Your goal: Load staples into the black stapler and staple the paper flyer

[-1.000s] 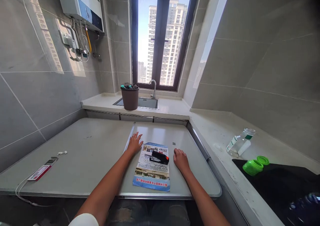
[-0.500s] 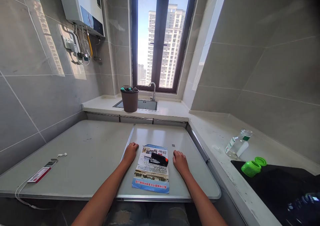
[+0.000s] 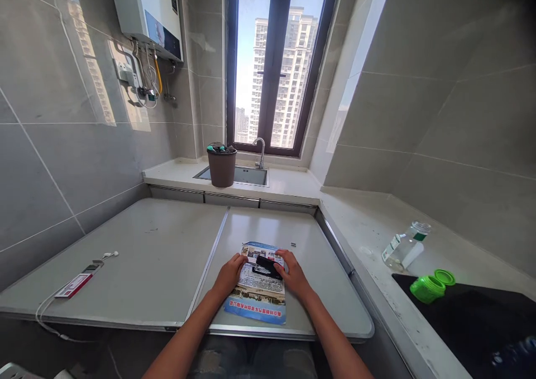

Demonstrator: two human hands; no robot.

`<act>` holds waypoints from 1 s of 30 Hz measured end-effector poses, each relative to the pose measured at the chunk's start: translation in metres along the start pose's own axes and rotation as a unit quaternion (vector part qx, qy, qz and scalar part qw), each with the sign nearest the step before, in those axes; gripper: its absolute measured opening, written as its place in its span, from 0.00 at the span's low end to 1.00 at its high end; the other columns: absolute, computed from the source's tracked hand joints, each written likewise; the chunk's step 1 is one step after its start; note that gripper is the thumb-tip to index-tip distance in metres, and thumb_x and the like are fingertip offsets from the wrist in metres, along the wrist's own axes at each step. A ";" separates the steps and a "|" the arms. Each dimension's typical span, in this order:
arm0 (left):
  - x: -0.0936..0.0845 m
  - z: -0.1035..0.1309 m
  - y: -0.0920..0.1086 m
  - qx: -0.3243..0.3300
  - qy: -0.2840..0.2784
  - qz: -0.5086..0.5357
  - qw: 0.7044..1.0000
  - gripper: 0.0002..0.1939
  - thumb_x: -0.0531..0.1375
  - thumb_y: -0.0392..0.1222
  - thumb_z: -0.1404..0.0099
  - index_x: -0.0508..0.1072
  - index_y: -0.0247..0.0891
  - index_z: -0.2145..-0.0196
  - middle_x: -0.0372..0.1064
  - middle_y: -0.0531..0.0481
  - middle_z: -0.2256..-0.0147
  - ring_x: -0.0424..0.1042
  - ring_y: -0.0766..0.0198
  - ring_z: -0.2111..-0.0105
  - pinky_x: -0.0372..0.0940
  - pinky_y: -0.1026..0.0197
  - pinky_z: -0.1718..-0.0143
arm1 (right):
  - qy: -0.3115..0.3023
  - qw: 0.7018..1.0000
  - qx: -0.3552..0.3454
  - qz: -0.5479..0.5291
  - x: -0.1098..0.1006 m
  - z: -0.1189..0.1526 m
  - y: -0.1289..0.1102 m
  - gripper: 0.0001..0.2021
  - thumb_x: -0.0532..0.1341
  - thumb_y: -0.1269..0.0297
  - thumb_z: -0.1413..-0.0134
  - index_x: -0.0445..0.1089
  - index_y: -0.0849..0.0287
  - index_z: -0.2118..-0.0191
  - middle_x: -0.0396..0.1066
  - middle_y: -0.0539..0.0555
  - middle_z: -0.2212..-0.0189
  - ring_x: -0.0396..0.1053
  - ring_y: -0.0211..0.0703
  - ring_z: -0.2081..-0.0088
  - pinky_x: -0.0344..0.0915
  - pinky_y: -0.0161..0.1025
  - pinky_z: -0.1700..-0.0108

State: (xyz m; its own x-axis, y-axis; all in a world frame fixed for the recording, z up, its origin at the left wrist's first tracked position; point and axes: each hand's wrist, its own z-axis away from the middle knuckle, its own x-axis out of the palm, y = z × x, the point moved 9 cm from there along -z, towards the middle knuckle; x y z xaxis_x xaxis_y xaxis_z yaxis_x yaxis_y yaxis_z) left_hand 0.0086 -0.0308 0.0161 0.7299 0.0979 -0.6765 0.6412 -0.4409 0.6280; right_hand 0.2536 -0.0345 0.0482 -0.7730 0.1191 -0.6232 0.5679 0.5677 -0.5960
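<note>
A black stapler [image 3: 268,267] lies across a printed leaflet [image 3: 256,307] on the white folding table. My right hand [image 3: 294,273] has come round the stapler's right end, thumb against its body and fingers on the far side; that end is hidden by the hand. At the leaflet's left edge, my left hand [image 3: 228,274] rests with loosely bent fingers, its fingertips just short of the stapler's left end. Beyond the leaflet, a small strip of staples [image 3: 293,244] sits on the tabletop.
A white cable with a red-and-white package [image 3: 75,285] lies on the left half of the table [image 3: 167,256]. A brown bin [image 3: 221,168] stands by the sink [image 3: 251,175]. On the right counter are a glass bottle [image 3: 404,248] and an open green jar [image 3: 427,289].
Both hands have moved inward from the table on either side of the leaflet. My right hand has reached the stapler, which stays in place. The view has shifted slightly.
</note>
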 end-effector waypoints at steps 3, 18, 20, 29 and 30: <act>0.012 0.004 0.005 0.009 -0.063 -0.079 0.995 0.12 0.52 0.43 0.22 0.75 0.43 0.51 0.77 0.45 0.53 0.79 0.55 0.57 0.69 0.59 0.57 | -0.055 0.998 0.004 0.006 0.029 0.000 -0.012 0.21 0.67 0.58 0.38 0.71 0.53 0.40 0.74 0.59 0.42 0.71 0.54 0.40 0.67 0.54 0.35; -0.001 0.006 -0.002 0.040 0.008 -0.018 0.999 0.10 0.55 0.42 0.23 0.75 0.41 0.52 0.78 0.43 0.53 0.77 0.53 0.52 0.70 0.51 0.46 | -0.060 0.995 -0.054 0.059 0.050 0.018 -0.024 0.21 0.65 0.65 0.35 0.71 0.53 0.38 0.77 0.60 0.44 0.72 0.58 0.39 0.69 0.57 0.36; -0.002 0.005 0.004 0.060 0.003 -0.033 0.998 0.09 0.56 0.42 0.23 0.76 0.41 0.52 0.77 0.43 0.55 0.75 0.52 0.52 0.69 0.50 0.47 | -0.057 0.996 -0.040 0.054 0.048 0.017 -0.021 0.21 0.65 0.65 0.35 0.71 0.53 0.38 0.76 0.61 0.43 0.72 0.58 0.39 0.69 0.57 0.36; 0.003 0.004 0.012 0.105 -0.011 -0.080 0.991 0.09 0.59 0.42 0.25 0.80 0.42 0.55 0.75 0.43 0.55 0.69 0.51 0.53 0.66 0.49 0.48 | -0.056 0.997 -0.047 0.033 0.045 0.018 -0.022 0.20 0.65 0.65 0.36 0.72 0.52 0.40 0.77 0.59 0.45 0.72 0.57 0.38 0.69 0.57 0.35; 0.004 0.004 0.011 0.102 -0.015 -0.078 0.992 0.09 0.59 0.42 0.25 0.80 0.42 0.55 0.75 0.43 0.55 0.69 0.52 0.53 0.66 0.49 0.48 | -0.056 0.997 -0.049 0.033 0.045 0.018 -0.022 0.20 0.65 0.65 0.36 0.72 0.51 0.39 0.77 0.59 0.45 0.73 0.57 0.39 0.70 0.56 0.36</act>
State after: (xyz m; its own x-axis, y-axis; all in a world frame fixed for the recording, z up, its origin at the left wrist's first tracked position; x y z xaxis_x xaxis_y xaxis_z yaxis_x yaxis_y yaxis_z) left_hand 0.0176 -0.0383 0.0186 0.6166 0.1526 -0.7723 0.6817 -0.5943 0.4268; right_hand 0.2112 -0.0560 0.0237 -0.6954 0.0693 -0.7153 0.5812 0.6397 -0.5030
